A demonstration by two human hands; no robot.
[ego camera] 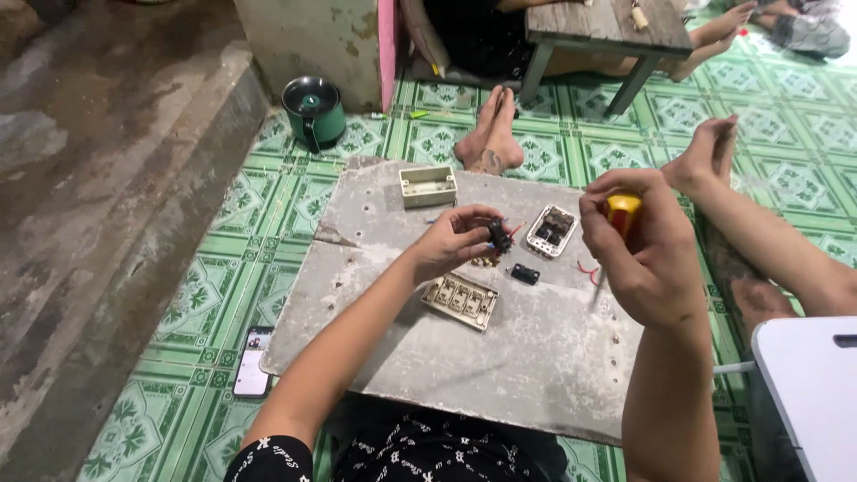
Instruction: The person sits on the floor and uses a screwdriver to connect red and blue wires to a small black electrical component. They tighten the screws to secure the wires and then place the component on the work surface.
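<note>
My left hand (pixel 455 239) pinches a small black switch module (pixel 499 237) with short red and blue wires, held just above a grey board (pixel 536 357). Raised to its right, my right hand (pixel 644 254) is closed on a screwdriver with a yellow and red handle (pixel 622 211); its thin shaft points down toward the board. Under my hands lie a beige switch frame (pixel 461 301), a loose black module (pixel 525 274) and a white switch plate (pixel 551 231). A beige wall box (pixel 428 186) sits at the board's far edge.
The board lies on a green patterned tile floor. A phone (pixel 253 361) rests by its left edge and a green round pot (pixel 313 111) farther back. Another person's bare feet (pixel 490 134) and legs (pixel 759 241) are close by. A white object (pixel 808 393) is at right, a wooden table (pixel 607 31) behind.
</note>
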